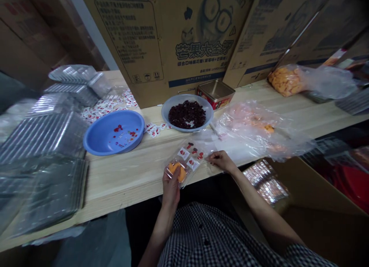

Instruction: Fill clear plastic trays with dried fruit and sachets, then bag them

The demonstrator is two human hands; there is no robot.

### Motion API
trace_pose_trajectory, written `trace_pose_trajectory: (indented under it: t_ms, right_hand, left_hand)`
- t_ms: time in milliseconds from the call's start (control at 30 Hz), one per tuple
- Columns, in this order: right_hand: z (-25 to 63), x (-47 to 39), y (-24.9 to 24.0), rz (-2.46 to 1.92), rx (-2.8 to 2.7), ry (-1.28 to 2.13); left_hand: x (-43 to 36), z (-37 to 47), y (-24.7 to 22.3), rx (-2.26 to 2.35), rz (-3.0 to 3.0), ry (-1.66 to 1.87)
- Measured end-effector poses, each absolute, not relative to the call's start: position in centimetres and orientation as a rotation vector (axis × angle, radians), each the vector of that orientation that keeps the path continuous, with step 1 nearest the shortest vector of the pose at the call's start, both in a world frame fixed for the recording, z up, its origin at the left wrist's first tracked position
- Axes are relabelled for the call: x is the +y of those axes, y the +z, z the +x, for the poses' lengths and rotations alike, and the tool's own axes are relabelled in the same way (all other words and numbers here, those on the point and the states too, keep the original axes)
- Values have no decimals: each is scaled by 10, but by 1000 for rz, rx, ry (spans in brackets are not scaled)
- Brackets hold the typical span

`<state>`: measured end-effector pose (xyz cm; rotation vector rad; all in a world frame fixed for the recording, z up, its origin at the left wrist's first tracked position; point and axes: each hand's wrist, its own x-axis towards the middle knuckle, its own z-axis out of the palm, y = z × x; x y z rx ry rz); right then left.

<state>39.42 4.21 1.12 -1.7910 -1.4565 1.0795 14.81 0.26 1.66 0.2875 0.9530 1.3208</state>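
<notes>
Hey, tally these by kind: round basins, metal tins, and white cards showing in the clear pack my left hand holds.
Round basins: 2
Metal tin: 1
White cards in the clear pack: 2
Total: 5

A black-and-white checked shirt [193, 236] has dark buttons [206, 242] and a short right sleeve [302, 255].

The head camera looks forward and down across the wooden table [115, 178].

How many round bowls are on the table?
2. One is the blue bowl on the left, with red bits inside; the other is the grayish bowl in the middle, holding dark red pieces. More could be hidden.
</notes>
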Motion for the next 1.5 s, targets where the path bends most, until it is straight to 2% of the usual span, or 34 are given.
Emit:
trace_pose_trajectory:
  t_ms: [167,300,500,767,900,1067,1300,1500]
  right_hand:
    - [399,38,13,-1598,-1229,1263]
    - [389,33,10,-1576,-1189,1145]
    - [362,23,15,-1546,-1197,786]
    - [333,18,25,-1478,-1343,589]
    - [327,18,26,-1409,-1492,536]
    - [335,18,24,-1483,-1388,484]
    - [329,7,20,-1349,-1651,580]
    - [347,-8,18,-1570,-1705,493]
  left_hand:
    - [-1,146,12,1011,334,1329]
    - [-10,143,16,1058,389,1311]
    - [-30,147,22,1056,518,1259]
    - [-31,145,16,1048,540,1192]
    - [-26,141,21,984,534,1145]
    - [-20,133,23,998,572,1101]
    - [-11,142,19,988,497,1115]
    - [-13,152,12,959,416,1088]
